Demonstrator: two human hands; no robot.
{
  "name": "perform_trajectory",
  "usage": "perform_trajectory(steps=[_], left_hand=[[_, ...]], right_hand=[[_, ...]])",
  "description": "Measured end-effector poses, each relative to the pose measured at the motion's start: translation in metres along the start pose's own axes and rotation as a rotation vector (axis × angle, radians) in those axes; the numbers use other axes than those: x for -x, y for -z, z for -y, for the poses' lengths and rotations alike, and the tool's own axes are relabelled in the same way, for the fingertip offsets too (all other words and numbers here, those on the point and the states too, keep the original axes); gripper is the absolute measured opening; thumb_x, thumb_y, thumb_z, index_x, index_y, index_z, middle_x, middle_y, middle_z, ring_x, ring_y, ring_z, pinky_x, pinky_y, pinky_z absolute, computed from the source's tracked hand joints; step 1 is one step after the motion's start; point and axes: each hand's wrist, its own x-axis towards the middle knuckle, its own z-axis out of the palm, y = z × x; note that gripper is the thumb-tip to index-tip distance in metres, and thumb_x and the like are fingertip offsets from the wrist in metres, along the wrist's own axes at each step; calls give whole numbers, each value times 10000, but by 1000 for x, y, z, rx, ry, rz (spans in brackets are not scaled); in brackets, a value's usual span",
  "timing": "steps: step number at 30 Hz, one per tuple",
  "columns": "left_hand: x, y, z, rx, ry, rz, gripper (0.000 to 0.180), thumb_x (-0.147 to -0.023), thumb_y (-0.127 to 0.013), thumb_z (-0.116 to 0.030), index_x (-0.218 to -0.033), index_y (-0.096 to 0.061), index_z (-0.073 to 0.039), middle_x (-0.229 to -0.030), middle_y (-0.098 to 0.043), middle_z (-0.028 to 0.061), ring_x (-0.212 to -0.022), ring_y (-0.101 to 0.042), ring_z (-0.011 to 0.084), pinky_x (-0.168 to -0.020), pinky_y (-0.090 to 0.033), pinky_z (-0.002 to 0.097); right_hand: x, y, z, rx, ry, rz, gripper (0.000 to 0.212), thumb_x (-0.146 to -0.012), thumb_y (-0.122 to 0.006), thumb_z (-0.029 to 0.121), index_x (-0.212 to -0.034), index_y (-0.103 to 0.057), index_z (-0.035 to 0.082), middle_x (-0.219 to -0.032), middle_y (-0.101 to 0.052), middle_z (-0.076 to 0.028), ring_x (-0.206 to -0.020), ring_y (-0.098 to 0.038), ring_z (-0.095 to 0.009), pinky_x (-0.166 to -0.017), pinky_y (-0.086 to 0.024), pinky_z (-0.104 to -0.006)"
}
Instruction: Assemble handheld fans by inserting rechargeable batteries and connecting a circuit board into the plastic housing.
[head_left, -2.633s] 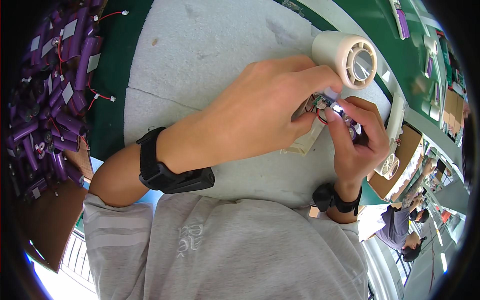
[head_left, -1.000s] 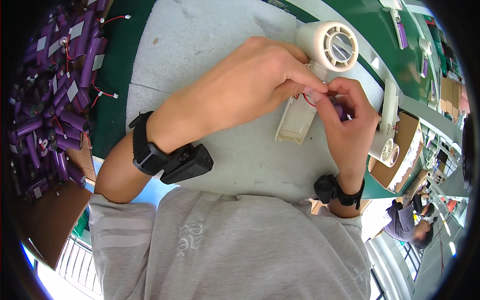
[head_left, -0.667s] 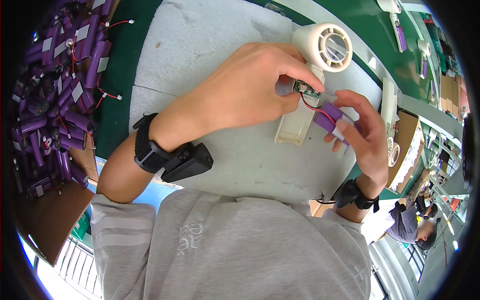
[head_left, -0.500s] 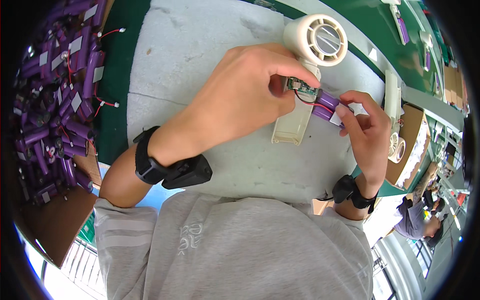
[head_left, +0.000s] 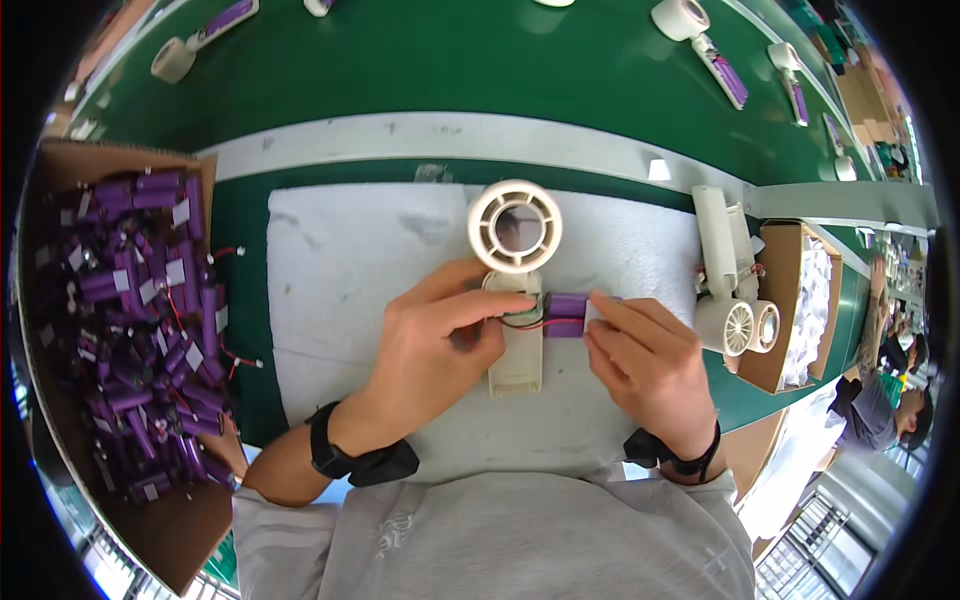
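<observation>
A cream handheld fan (head_left: 482,232) lies on the white foam mat, its round head away from me and its hollow handle shell (head_left: 515,372) toward me. My left hand (head_left: 425,335) is closed round the fan's upper handle, thumb and forefinger at a small green circuit board (head_left: 528,312), partly hidden by the fingers. Red and black wires run from there to a purple two-cell battery pack (head_left: 566,312). Right of the handle, my right hand (head_left: 655,365) pinches the far end of that pack, at its white label. The pack lies crosswise to the handle, outside the shell.
A cardboard box (head_left: 165,535) full of purple battery packs (head_left: 150,290) stands at left, some leads hanging over its edge. At right are more fan bodies (head_left: 722,240) and a box of white pieces (head_left: 812,300). Beyond a pale rail (head_left: 400,135), assembled fans lie on a green surface (head_left: 400,60).
The view has swung, so fan and hands appear lower and more upright. My right fingers have closed more on the battery pack. My left hand keeps its hold at the circuit board.
</observation>
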Motion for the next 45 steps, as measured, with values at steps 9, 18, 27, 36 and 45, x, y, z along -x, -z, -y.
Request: perform_trajectory(steps=[9, 18, 27, 36, 45], left_hand=[[-3, 4, -5, 24, 92, 33, 355, -727, -632, 103, -1001, -727, -103, -1069, -653, 88, -686, -626, 150, -581, -499, 253], [-2, 2, 1, 86, 94, 27, 359, -726, -632, 104, -1002, -729, -104, -1072, -656, 83, -696, -624, 130, -590, -501, 244], [-5, 7, 0, 123, 100, 99, 366, -760, -583, 139, -1037, -711, -64, -1129, -627, 85, -868, -617, 107, -653, -480, 207], [-5, 6, 6, 115, 48, 38, 349, -723, -617, 90, -1005, -724, -85, -1061, -658, 83, -703, -630, 118, -601, -510, 233], [-5, 5, 6, 151, 47, 47, 347, -727, -605, 95, -1009, -720, -72, -1053, -658, 77, -706, -623, 108, -607, -504, 224]], right_hand=[[1, 1, -7, -52, -15, 2, 173, -656, -765, -10, -790, -657, -25, -966, -696, -138, -777, -660, -254, -655, -554, -336], [1, 2, -8, -58, 29, 11, 160, -679, -754, -7, -812, -667, -29, -978, -694, -145, -773, -657, -255, -654, -550, -336], [5, -6, 4, 73, 36, -53, 141, -666, -721, -39, -784, -644, -31, -978, -693, -153, -786, -655, -267, -665, -550, -340], [4, -3, -2, 22, -49, 5, 124, -674, -701, -57, -769, -627, -27, -951, -692, -153, -778, -658, -270, -668, -550, -337], [4, 2, -6, -194, -82, 34, 118, -741, -670, -65, -814, -588, -23, -968, -649, -131, -710, -625, -281, -630, -515, -348]])
